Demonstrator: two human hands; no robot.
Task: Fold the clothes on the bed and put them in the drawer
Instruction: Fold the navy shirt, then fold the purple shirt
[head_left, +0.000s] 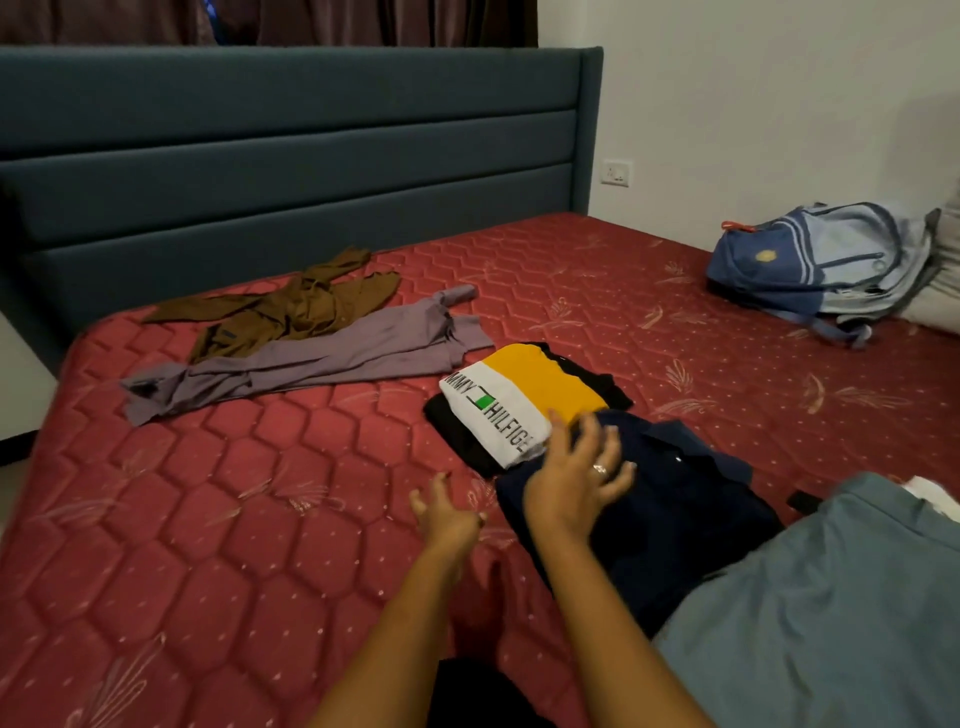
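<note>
While your right hand (576, 478) and left hand (447, 514) are both spread open and hold nothing, be careful: reaching over the folded navy garment (685, 509) toward the unfolded grey garment (332, 358) farther on the mattress (208, 519), you may drag open the folded shirt (519, 400) beside it.

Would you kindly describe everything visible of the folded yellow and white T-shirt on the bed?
The folded T-shirt is a flat rectangle of soft-looking knit, lying slantwise on the red quilted mattress. A yellow band lies farthest, then a white band with black lettering and a green square; black cloth shows at its edges. Its near end meets a navy garment, where the right hand hovers.
</note>
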